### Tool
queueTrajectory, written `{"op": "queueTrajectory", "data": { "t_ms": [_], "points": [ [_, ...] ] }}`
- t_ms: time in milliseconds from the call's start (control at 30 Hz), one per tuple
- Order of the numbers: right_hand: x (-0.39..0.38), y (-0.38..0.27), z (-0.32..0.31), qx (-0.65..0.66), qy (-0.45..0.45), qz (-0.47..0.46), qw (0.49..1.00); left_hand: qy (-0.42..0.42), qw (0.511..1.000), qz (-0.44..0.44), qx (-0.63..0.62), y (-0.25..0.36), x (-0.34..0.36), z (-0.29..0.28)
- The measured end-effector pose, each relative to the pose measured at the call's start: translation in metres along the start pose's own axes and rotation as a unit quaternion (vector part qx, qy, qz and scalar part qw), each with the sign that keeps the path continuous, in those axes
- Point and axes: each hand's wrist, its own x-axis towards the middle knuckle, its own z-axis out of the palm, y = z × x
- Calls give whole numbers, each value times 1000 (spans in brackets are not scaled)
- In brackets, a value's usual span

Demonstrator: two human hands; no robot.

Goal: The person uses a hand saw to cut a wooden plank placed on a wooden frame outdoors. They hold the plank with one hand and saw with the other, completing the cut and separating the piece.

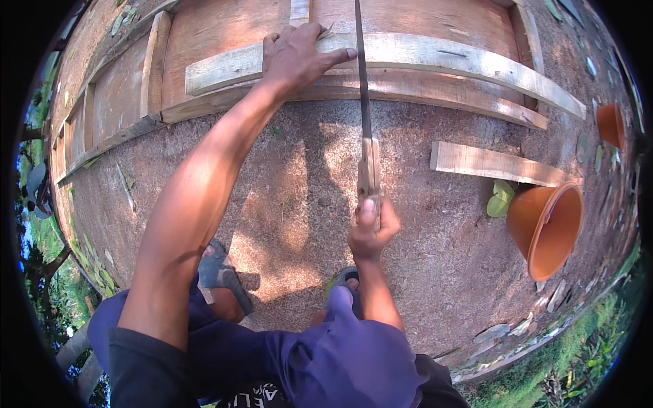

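Observation:
My right hand (374, 228) is closed around the wooden handle of a handsaw (364, 102). Its thin dark blade points away from me and crosses a pale wooden board (422, 49). My left hand (292, 58) grips that board just left of the blade, fingers over the far edge and thumb stretched along the top towards the blade. The board lies across a wooden frame (153, 64) with a plywood panel in it. Whether the blade has cut into the wood is too fine to tell.
A loose offcut of timber (490, 162) lies on the ground at the right. Beside it an orange bucket (527, 217) rests on its side near a green leaf (500, 197). Another orange container (610, 126) is at the far right. My sandalled feet (224, 275) are below.

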Motion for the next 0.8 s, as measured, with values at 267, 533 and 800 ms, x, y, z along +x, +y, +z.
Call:
{"op": "queueTrajectory", "data": {
  "t_ms": [267, 533, 800],
  "points": [
    [54, 0, 31, 4, 3, -62, 998, 218, 973, 51, 48, 3, 2, 19],
    [-17, -1, -7, -3, -4, 24, 1000, 262, 961, 54, 67, -15, 7, 17],
    [-29, -6, -11, -23, -11, 15, 1000, 258, 963, 49, 64, -14, 5, 22]
  ]
}}
